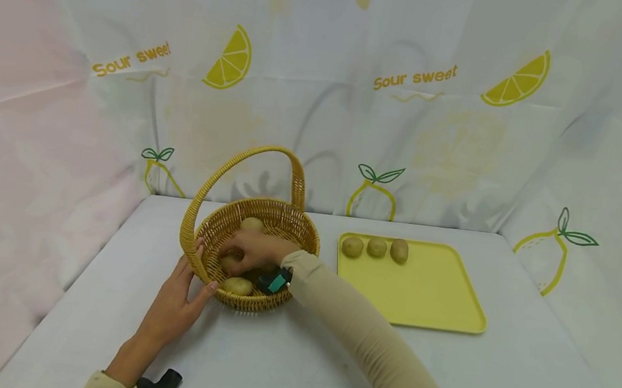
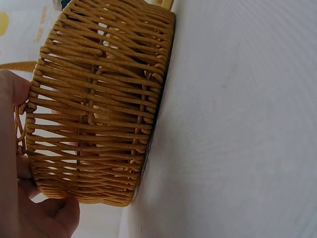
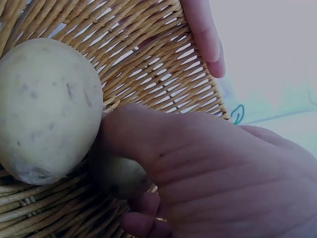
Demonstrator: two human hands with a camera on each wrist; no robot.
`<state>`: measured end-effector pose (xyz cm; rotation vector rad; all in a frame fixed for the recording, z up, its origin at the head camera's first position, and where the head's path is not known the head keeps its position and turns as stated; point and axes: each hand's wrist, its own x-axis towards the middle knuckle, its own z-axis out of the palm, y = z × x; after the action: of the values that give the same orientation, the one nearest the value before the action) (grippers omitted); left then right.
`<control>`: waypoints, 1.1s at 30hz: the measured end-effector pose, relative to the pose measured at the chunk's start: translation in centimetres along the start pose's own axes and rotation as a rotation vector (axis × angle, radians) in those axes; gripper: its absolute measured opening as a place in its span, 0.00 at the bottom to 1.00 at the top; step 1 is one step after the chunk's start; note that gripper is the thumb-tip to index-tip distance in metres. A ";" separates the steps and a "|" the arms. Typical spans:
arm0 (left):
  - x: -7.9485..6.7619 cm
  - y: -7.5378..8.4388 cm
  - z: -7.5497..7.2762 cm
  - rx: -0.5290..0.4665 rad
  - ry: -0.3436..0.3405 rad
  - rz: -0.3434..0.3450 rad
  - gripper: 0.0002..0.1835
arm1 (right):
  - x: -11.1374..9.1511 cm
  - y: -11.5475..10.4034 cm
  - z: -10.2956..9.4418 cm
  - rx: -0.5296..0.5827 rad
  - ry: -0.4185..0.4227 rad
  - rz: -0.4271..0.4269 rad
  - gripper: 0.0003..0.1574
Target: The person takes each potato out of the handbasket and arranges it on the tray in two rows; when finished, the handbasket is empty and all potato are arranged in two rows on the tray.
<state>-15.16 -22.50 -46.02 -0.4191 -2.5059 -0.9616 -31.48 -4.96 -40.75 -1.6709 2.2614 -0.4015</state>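
Observation:
A wicker basket (image 1: 291,220) with a tall arched handle stands on the left half of the table. My left hand (image 1: 169,305) grips its rim at the left, the thumb by the front edge and the fingers near the handle's foot. Inside the basket, my right hand (image 1: 260,253) holds a potato (image 3: 121,176) between thumb and fingers, partly hidden by the hand. Closer to the right wrist camera lies a larger-looking pale potato (image 3: 49,109). The head view also shows a potato (image 1: 237,285) at the basket's front and another potato (image 1: 252,223) towards its back.
To the right of the basket lies a yellow tray (image 1: 425,292). Along its back edge sit a left potato (image 1: 353,247), a middle potato (image 1: 377,247) and a right potato (image 1: 399,251). A lemon-printed cloth (image 1: 325,108) hangs behind the white table (image 1: 295,361).

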 end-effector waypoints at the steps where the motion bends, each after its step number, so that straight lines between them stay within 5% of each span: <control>1: 0.0 0.0 0.0 -0.001 0.000 -0.001 0.44 | 0.0 0.0 0.0 0.010 -0.002 -0.009 0.26; 7: 0.0 0.0 0.0 0.000 0.001 -0.007 0.44 | 0.0 0.0 0.2 0.118 0.012 0.000 0.24; 20: -0.1 -0.1 -0.1 0.007 -0.007 -0.016 0.43 | -0.2 -0.7 0.1 0.080 -0.031 0.097 0.33; 26: 0.0 -0.1 -0.1 0.007 -0.008 -0.017 0.43 | -0.2 -0.5 0.2 0.192 0.081 0.163 0.33; 33: 0.1 -0.1 0.0 0.004 -0.013 -0.021 0.44 | -0.7 -0.6 -0.5 0.198 0.255 0.152 0.29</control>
<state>-15.33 -22.60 -46.02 -0.3994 -2.5278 -0.9652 -30.95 -4.49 -39.99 -1.4069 2.4133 -0.8133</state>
